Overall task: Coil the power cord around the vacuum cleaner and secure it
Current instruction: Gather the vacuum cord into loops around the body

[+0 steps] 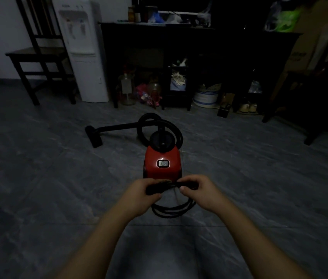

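My red vacuum sits on the gray floor, and there is lots of bare floor on both sides of it. Far behind it, a dark tabletop with jars under it makes the back edge. The vacuum's long way points straight away from me, with the hose at its far end. The tube lies on the left, pointing left. Just in front of the vacuum, my left hand and right hand curl tight round the bunched cord. The bunch runs side to side and its loops hang down.
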